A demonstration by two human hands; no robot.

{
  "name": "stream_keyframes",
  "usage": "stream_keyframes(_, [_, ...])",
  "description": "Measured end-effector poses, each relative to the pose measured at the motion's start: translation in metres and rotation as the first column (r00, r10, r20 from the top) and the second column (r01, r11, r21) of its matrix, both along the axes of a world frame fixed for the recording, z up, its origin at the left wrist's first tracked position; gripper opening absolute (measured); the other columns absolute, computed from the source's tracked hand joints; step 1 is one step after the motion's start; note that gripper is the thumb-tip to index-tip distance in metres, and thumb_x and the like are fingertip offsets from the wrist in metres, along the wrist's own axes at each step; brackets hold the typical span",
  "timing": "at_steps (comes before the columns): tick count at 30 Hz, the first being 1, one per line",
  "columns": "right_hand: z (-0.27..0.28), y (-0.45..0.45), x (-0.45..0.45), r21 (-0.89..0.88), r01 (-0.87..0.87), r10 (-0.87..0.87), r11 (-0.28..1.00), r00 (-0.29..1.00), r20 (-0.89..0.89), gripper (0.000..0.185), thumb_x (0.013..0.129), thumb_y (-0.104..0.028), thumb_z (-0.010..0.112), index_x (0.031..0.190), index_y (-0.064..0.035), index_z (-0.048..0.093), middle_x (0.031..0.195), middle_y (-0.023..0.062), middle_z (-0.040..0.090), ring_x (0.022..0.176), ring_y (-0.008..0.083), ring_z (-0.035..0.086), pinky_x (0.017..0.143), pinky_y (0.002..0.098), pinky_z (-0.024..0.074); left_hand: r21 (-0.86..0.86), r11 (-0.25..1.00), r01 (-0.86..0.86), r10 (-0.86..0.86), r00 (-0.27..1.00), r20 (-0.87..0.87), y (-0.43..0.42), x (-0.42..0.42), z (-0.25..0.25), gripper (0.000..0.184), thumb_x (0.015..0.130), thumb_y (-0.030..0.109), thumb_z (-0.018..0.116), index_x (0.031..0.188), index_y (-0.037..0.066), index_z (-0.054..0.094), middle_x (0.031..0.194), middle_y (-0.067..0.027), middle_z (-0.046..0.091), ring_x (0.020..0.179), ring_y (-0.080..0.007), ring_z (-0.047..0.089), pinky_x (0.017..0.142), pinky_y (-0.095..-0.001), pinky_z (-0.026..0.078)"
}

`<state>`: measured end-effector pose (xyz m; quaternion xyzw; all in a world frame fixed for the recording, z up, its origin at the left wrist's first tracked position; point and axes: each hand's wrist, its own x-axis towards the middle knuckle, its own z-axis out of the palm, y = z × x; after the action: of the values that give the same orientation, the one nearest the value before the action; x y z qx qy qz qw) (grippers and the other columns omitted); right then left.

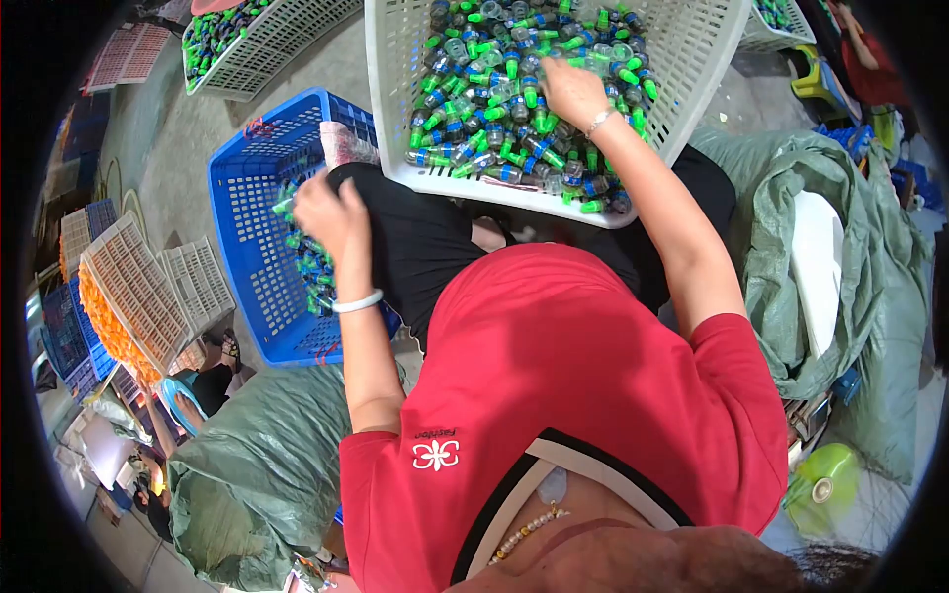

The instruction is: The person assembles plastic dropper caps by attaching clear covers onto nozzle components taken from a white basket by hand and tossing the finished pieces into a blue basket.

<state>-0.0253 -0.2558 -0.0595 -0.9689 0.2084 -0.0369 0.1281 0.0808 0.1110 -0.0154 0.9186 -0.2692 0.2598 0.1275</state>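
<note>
My left hand [336,215], a white bangle on its wrist, is over the blue basket [225,212]. Its fingers are closed around a small clear-and-green plastic piece [284,206]. More of these green, blue and clear pieces [314,272] lie in that basket. My right hand [576,94] reaches into the white basket [393,119], its bent fingers among a heap of small bottle-like pieces [494,104] with green tips and blue bands. Whatever its fingertips grip is hidden in the heap. The white basket stands in front of me, between my knees.
Another basket [272,44] of green pieces stands at the upper left. Baskets with orange pieces [109,316] are at the far left, near another person [208,390]. Large green sacks [262,445] flank me, one [771,267] on the right. A yellow stool [816,79] stands behind it.
</note>
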Motion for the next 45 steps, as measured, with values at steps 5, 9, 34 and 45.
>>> stream_keyframes(5, [0.001, -0.001, 0.009, -0.01, -0.096, 0.093, 0.995, 0.985, -0.148, 0.035, 0.084, -0.021, 0.058, 0.115, -0.007, 0.053, 0.102, 0.0195, 0.061, 0.094, 0.0372, 0.062, 0.077, 0.0457, 0.0517, -0.081, 0.882, 0.464, -0.457, 0.8, -0.389, -0.087, -0.052, -0.036, 0.034, 0.075, 0.016, 0.072, 0.106, 0.006, 0.06, 0.096, -0.0161, 0.06, 0.087, -0.0356, 0.058, 0.075, -0.0438, 0.046])
stream_keyframes(9, [0.013, -0.005, -0.01, 0.05, -0.182, 0.184, 0.982, 0.982, -0.05, 0.036, 0.082, -0.02, 0.058, 0.114, -0.0066, 0.052, 0.103, 0.0187, 0.06, 0.09, 0.0352, 0.062, 0.076, 0.0442, 0.0518, 0.12, 0.855, 0.504, -0.387, 0.776, -0.497, -0.122, -0.058, -0.062, 0.034, 0.074, 0.015, 0.073, 0.101, 0.004, 0.057, 0.094, -0.0161, 0.061, 0.078, -0.0353, 0.059, 0.068, -0.0446, 0.048])
stream_keyframes(34, [0.062, 0.068, -0.066, 0.959, -0.16, -0.074, 0.234, 0.98, 0.182, 0.023, 0.092, -0.021, 0.063, 0.104, -0.0027, 0.057, 0.073, -0.0007, 0.056, 0.055, 0.007, 0.05, 0.05, 0.0233, 0.0406, -0.719, 0.628, 0.298, -0.778, 0.248, -0.577, -0.119, -0.075, 0.013, 0.038, 0.09, 0.01, 0.063, 0.121, 0.002, 0.043, 0.094, -0.0062, 0.052, 0.078, -0.0159, 0.053, 0.068, -0.0318, 0.045])
stream_keyframes(45, [0.08, 0.081, -0.065, 0.702, -0.335, 0.156, 0.628, 0.938, 0.309, 0.028, 0.09, -0.025, 0.063, 0.101, -0.0011, 0.054, 0.068, 0.0064, 0.058, 0.054, 0.0205, 0.056, 0.052, 0.0347, 0.0469, -0.634, 0.74, 0.223, -0.655, 0.028, -0.755, -0.098, -0.061, 0.013, 0.034, 0.092, 0.006, 0.058, 0.121, 0.002, 0.041, 0.096, -0.0069, 0.049, 0.083, -0.0192, 0.055, 0.068, -0.0358, 0.046])
